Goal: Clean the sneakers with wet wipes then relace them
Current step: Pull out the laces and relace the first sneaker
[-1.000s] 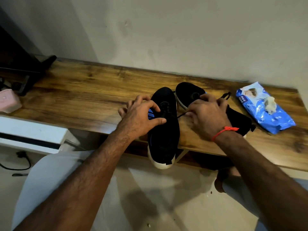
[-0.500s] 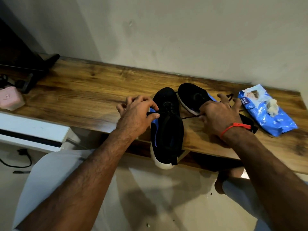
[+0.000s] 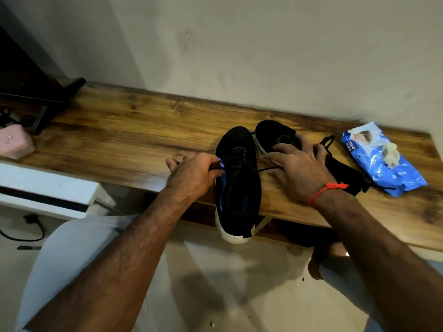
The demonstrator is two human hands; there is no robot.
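Table (image 3: 119,140) w/ pink box (image 3: 14,141) far left; our left hand (image 3: 194,173) pinches lace end at near sneaker (image 3: 237,178), heel overhanging the edge. Right hand (image 3: 297,168), fingers spread, rests on 2nd sneaker (image 3: 275,134); its lace grip, can't tell. Wipes pack (image 3: 381,159) far right.

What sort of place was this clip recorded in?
Probably a room at home, not a workshop: a wood-grain shelf along a plain plastered wall, a dark TV stand foot at its left end, and a blue wet-wipes pack beside black sneakers.
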